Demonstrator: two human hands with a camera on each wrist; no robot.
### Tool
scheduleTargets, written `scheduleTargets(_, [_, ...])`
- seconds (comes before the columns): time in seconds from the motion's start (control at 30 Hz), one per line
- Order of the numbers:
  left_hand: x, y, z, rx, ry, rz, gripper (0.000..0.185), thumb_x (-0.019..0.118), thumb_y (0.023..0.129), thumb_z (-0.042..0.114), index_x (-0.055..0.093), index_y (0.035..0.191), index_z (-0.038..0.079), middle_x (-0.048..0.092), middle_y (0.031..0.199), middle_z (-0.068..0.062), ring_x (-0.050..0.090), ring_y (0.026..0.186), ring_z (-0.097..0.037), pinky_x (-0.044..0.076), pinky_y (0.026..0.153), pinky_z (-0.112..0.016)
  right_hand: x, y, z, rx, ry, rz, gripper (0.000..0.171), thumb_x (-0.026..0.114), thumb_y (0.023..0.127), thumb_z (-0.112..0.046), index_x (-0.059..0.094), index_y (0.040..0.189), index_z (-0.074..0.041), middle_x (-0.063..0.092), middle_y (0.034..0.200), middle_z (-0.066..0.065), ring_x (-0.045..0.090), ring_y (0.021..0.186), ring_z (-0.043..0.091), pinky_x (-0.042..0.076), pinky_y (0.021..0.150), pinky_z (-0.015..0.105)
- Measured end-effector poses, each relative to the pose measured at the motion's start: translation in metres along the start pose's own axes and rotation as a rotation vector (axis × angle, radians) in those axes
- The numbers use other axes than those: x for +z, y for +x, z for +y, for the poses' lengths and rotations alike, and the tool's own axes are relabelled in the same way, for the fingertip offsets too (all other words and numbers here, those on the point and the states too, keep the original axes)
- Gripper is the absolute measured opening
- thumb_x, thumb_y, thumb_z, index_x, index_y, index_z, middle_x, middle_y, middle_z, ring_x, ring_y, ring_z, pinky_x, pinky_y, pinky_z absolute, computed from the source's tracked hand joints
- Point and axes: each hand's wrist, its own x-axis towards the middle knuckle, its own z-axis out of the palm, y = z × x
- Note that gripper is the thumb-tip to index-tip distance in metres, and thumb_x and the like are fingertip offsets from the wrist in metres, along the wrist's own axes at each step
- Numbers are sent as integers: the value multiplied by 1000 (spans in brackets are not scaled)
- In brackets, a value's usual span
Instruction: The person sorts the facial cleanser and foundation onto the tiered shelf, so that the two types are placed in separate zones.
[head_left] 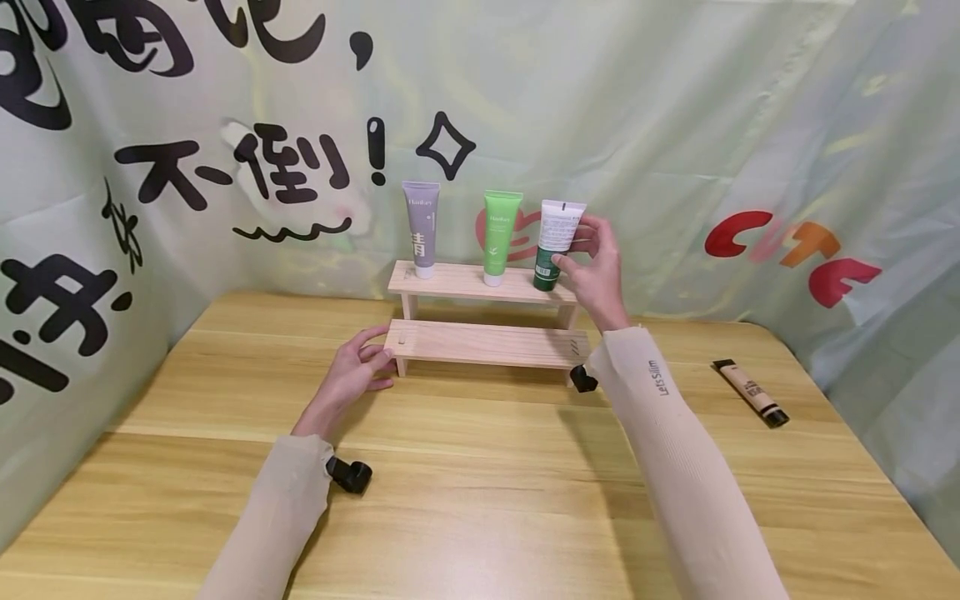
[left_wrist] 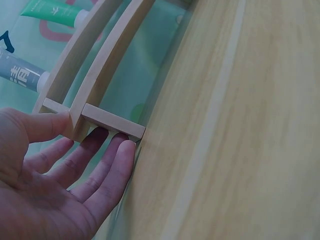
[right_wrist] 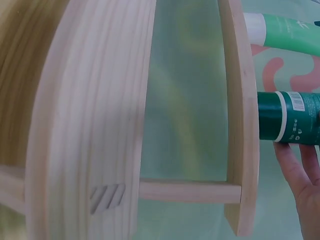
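Note:
A two-step wooden rack (head_left: 487, 343) stands on the table. On its top step stand a grey tube (head_left: 421, 229), a light green tube (head_left: 499, 237) and a white and dark green tube (head_left: 556, 243). My right hand (head_left: 592, 265) grips the white and dark green tube (right_wrist: 287, 123), cap down on the top step. My left hand (head_left: 358, 373) rests with straight fingers (left_wrist: 95, 170) against the left end of the lower step (left_wrist: 112, 122), thumb on its upper side.
A beige tube with a black cap (head_left: 751, 392) lies on the table (head_left: 480, 483) at the right. A printed cloth backdrop (head_left: 225, 125) hangs close behind the rack and along both sides.

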Motion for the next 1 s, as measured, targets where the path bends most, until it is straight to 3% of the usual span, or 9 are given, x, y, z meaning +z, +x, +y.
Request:
scheduleTargets(0.13, [0, 0, -1, -1, 3, -4, 51, 47, 108, 5, 32, 157, 4, 51, 142, -31, 64, 106, -27, 61, 79, -31, -3, 0, 1, 8, 14, -37, 54, 66, 86, 20, 45, 135, 9, 59, 118, 18, 56, 99, 20, 49, 98, 45])
scheduleTargets(0.33, [-2, -2, 0, -14, 14, 0, 51, 45, 109, 5, 32, 158, 6, 50, 144, -30, 61, 115, -36, 60, 84, -34, -22, -1, -2, 97, -31, -105, 55, 69, 91, 9, 45, 139, 8, 59, 124, 24, 57, 110, 28, 49, 99, 36])
scheduleTargets(0.63, [1, -1, 1, -14, 4, -6, 51, 45, 109, 7, 32, 158, 7, 50, 145, -29, 59, 119, -40, 60, 85, -35, -73, -12, 2, 314, -61, -174, 50, 58, 98, 6, 38, 144, 11, 52, 126, 30, 60, 94, 13, 61, 77, 28])
scheduleTargets(1.0, [1, 0, 1, -22, 6, 0, 51, 46, 109, 6, 33, 158, 7, 51, 143, -29, 61, 115, -36, 60, 83, -33, -109, -25, 13, 430, -98, -254, 53, 59, 100, 3, 32, 144, 12, 51, 116, 19, 62, 87, 12, 62, 71, 30])
